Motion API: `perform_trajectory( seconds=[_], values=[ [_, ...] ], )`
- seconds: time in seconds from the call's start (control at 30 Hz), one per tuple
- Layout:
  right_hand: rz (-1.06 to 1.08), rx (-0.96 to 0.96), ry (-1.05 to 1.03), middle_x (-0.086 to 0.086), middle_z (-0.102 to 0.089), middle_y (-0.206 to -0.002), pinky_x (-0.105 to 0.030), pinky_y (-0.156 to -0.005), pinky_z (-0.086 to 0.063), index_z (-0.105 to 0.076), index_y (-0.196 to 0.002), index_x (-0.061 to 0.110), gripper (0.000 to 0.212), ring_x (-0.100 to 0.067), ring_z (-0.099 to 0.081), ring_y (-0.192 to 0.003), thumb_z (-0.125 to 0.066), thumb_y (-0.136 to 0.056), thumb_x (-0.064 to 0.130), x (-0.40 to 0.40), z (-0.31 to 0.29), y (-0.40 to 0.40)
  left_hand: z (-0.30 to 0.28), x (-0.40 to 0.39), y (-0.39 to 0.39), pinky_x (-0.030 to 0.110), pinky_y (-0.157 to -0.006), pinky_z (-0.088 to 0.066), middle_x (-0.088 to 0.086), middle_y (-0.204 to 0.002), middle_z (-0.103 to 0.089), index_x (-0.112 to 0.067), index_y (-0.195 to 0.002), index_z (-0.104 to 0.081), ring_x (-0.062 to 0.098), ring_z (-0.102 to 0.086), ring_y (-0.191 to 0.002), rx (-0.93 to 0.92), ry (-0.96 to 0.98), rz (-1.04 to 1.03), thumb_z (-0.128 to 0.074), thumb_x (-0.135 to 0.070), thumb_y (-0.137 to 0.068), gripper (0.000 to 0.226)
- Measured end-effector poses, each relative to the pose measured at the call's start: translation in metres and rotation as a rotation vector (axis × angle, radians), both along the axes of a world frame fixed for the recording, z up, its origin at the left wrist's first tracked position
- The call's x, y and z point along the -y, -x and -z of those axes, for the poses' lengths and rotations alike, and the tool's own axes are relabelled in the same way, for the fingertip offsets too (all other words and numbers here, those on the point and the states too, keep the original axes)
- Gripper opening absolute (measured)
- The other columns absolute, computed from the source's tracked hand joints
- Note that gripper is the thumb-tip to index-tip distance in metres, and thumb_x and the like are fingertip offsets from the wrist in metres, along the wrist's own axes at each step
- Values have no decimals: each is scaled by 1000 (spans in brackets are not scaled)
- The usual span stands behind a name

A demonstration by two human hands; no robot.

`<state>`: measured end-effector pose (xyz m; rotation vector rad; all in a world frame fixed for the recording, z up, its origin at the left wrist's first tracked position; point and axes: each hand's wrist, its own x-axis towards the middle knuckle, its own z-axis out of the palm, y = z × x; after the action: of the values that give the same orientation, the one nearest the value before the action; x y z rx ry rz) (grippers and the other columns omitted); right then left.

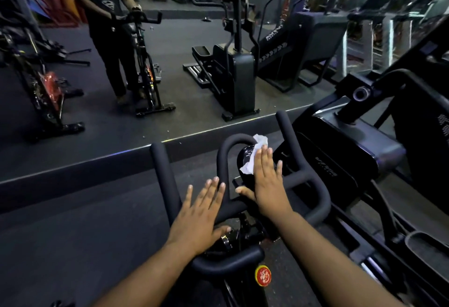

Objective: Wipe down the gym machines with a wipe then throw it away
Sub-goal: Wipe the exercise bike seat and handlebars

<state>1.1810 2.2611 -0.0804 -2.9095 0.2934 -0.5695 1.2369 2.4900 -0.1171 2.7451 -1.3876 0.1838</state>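
A black exercise bike's handlebar [313,192] fills the lower middle of the head view. A crumpled white wipe [255,153] lies over the bike's small round console [246,161], inside the handlebar loop. My right hand [264,180] presses flat on the wipe, fingers straight and thumb out to the left. My left hand [201,212] rests flat on the left part of the handlebar, fingers spread and holding nothing.
A large wall mirror ahead reflects a person at a bike [145,64], another bike [48,93] and an elliptical [235,71]. A black elliptical machine [364,149] stands close on my right. The dark rubber floor [73,234] lies to the left.
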Motion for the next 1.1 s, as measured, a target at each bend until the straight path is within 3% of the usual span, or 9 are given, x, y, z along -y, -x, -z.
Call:
perform_trajectory(
  seconds=[0.13, 0.33, 0.4, 0.47, 0.6, 0.7, 0.83, 0.97, 1.1],
  values=[
    [-42, -43, 106, -17, 5, -168, -65, -119, -9, 2, -160, 4, 116, -33, 1, -156, -24, -85, 88, -26, 31, 26, 1, 2, -1, 59, -120, -12, 9, -171, 5, -13, -163, 3, 23, -2, -158, -18, 16, 6, -41, -77, -88, 107],
    [-150, 0, 243, -7, -4, -169, -65, -117, -19, -7, -162, 13, 99, -25, -10, -156, -20, -91, 81, 2, -13, -7, -3, 2, -1, 57, -125, 5, 3, -165, 33, -19, -156, 30, 19, 24, -154, -31, 26, 26, -34, -77, -92, 107],
    [-106, 19, 121, -4, -14, -168, -63, -120, -19, -12, -161, 14, 98, -23, -15, -155, -28, -90, 79, 18, -32, -21, -4, 2, -2, 58, -125, 3, 3, -166, 31, -19, -157, 27, 19, 21, -155, -33, 34, 28, -34, -77, -92, 107],
    [-62, 33, -129, -4, -20, -167, -61, -121, -20, -14, -160, 12, 96, -22, -17, -154, -37, -90, 73, 28, -36, -25, -3, 1, -2, 57, -124, 4, 3, -166, 30, -19, -157, 26, 19, 20, -155, -29, 35, 26, -34, -78, -92, 106],
    [-72, 121, -370, -6, 4, -170, -56, -125, -11, 3, -161, 9, 89, -20, 2, -157, -39, -99, 57, 3, -2, 1, -2, -1, -2, 57, -123, 5, 3, -166, 30, -19, -158, 25, 21, 19, -155, -19, 35, 31, -30, -77, -91, 104],
    [5, 44, -255, -1, 21, -167, -57, -123, -2, 16, -159, 14, 87, -20, 17, -155, -26, -101, 63, -25, 25, 26, 0, 1, -3, 57, -123, 2, 5, -168, 23, -17, -160, 20, 22, 11, -157, -5, 38, 22, -35, -78, -90, 107],
    [19, -31, -19, -12, 18, -167, -60, -122, 1, 10, -159, 5, 95, -30, 14, -155, -20, -98, 72, -31, 36, 33, 0, 2, -2, 58, -123, 0, 8, -169, 21, -15, -160, 19, 23, 9, -157, 5, 32, 20, -40, -79, -90, 111],
    [-75, 4, 172, -20, 5, -167, -64, -120, -8, -1, -159, 2, 99, -34, -2, -156, -21, -96, 75, -17, 23, 9, -2, 2, -2, 58, -123, -1, 9, -169, 22, -15, -159, 21, 23, 9, -157, 1, 11, 24, -37, -79, -91, 110],
    [-182, 57, 301, -12, 10, -168, -68, -118, -13, -1, -159, 6, 104, -30, 2, -156, -26, -90, 79, -2, -5, -21, -6, 2, -1, 57, -124, 6, 6, -165, 32, -17, -155, 31, 23, 19, -155, -22, -3, 25, -31, -79, -92, 108]
  ],
)
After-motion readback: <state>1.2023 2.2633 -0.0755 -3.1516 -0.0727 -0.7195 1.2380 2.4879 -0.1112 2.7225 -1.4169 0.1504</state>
